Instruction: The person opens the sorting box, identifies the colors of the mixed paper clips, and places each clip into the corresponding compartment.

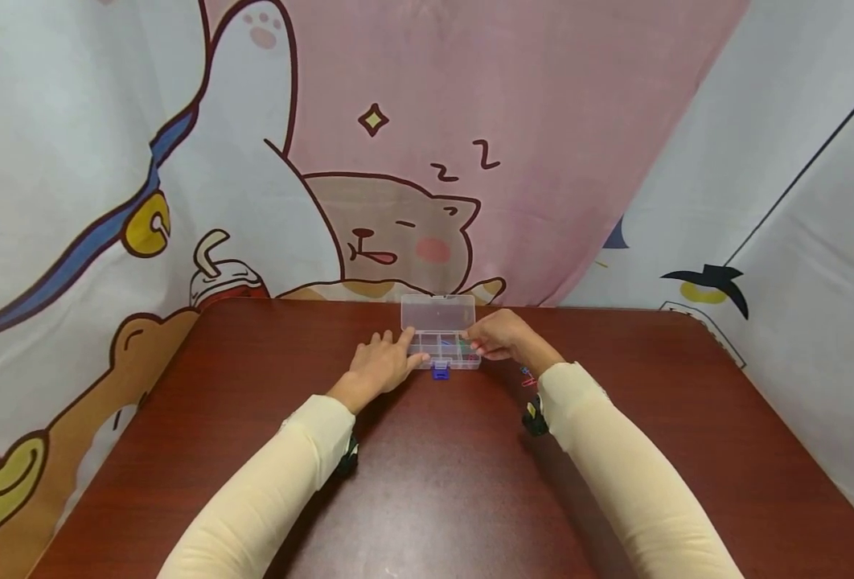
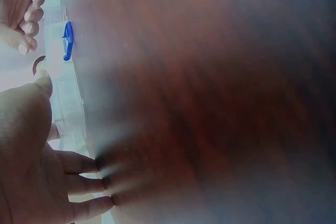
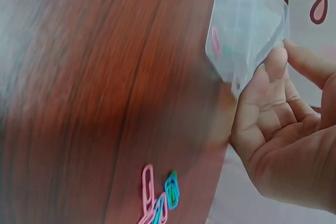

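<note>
A clear plastic compartment box [image 1: 433,362] with a blue latch [image 1: 440,373] lies on the table, its clear lid [image 1: 437,312] raised at the back. My left hand [image 1: 382,363] spreads its fingers at the box's left end, thumb by the front edge and index finger by the left rim. Over the right-hand compartments, my right hand [image 1: 505,336] has its thumb and index fingertips together and its other fingers bent. I cannot tell whether anything is between those tips. Something green [image 1: 463,343] shows beside them. A pink paper clip [image 3: 216,42] appears through the box's end wall.
Pink paper clips [image 3: 148,187] and blue and green paper clips [image 3: 171,190] lie loose on the brown table [image 1: 441,490], right of the box and below the right wrist. A cartoon-printed cloth [image 1: 543,161] hangs behind the table's far edge.
</note>
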`<state>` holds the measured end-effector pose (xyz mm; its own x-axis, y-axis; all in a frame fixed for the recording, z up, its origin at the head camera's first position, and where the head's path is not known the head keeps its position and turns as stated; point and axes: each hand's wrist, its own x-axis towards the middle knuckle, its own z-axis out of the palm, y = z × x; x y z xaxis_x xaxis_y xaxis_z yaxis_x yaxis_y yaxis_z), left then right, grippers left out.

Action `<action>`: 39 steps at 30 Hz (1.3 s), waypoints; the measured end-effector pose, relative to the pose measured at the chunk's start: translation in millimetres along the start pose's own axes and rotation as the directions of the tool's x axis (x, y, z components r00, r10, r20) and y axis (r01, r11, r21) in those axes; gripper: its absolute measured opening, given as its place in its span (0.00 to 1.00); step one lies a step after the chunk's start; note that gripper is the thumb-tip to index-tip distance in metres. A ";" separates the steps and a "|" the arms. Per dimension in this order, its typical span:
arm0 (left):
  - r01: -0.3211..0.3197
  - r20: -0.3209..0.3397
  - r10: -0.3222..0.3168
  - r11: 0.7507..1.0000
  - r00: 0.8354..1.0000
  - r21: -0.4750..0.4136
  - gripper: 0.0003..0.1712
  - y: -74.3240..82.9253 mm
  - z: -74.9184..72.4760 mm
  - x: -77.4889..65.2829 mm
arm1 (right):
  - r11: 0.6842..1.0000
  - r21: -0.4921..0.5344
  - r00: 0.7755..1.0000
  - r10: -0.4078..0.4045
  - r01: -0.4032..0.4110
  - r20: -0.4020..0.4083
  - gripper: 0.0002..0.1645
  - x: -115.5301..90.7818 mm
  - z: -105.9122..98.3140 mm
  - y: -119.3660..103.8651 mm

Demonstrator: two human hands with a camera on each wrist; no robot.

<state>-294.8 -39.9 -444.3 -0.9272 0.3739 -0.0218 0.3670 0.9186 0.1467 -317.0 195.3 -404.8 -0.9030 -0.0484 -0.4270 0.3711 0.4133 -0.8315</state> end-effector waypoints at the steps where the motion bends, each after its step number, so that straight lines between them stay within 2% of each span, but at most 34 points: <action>1: 0.000 0.003 0.000 1.000 1.000 0.000 0.40 -0.2 -0.3 -0.1 | 1.000 0.002 1.000 0.000 0.000 0.000 0.16 -1.2 -2.4 0.8; 7: -0.004 0.023 0.004 1.000 1.000 -0.003 0.41 -0.2 -1.5 -0.9 | 1.000 0.014 1.000 0.017 -0.017 -0.010 0.21 -8.7 -21.4 10.5; 11: -0.004 0.013 0.004 1.000 1.000 -0.006 0.40 -0.2 -1.5 -1.5 | 1.000 -0.001 0.999 0.024 -0.024 -0.026 0.22 -11.0 -35.2 23.1; 16: -0.008 0.003 0.008 1.000 1.000 -0.020 0.38 -0.8 -0.9 -2.3 | 0.998 -0.046 0.998 0.048 -0.051 -0.049 0.20 -14.1 -47.7 39.7; 24: -0.015 -0.002 0.015 1.000 1.000 -0.024 0.38 0.2 -2.3 -1.2 | 0.991 -0.099 0.994 0.084 -0.091 -0.076 0.16 -22.5 -61.5 54.4; 33: -0.005 0.019 0.005 0.999 1.000 -0.036 0.39 0.5 -2.3 -1.4 | 0.983 -0.159 0.991 0.073 -0.090 -0.108 0.13 -26.2 -62.0 65.4; 39: -0.004 0.020 0.005 0.999 1.000 -0.032 0.39 0.3 -2.0 -0.9 | 0.972 -0.227 0.988 0.019 -0.054 -0.151 0.09 -31.8 -60.0 67.5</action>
<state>-294.0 -40.2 -442.3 -0.9238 0.3806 -0.0412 0.3681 0.9126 0.1780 -276.2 279.3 -426.1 -0.9180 0.0972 -0.3845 0.3600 0.6109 -0.7051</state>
